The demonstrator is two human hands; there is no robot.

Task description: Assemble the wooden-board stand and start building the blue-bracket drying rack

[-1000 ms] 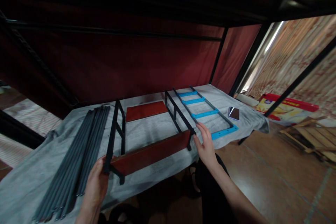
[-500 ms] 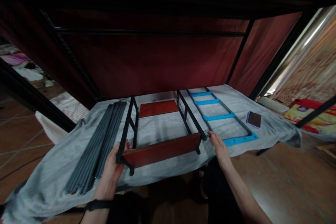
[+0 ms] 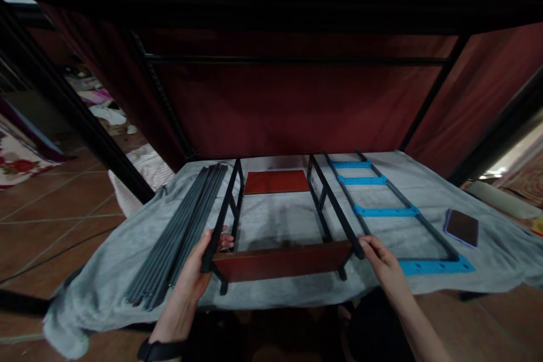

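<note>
Right of the left hand (image 3: 197, 267), which grasps it, stands a black metal frame (image 3: 337, 207) with a reddish-brown board (image 3: 284, 263); the right hand (image 3: 385, 264) touches the frame's near corner, grip unclear.

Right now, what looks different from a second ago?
The view has swung left, so everything sits farther right in the picture, with more floor at left. The left hand shows more fingers inside the black frame. Unchanged: that hand gripping it, the right hand at its near right corner; rods, blue-runged frame and phone in place.
</note>
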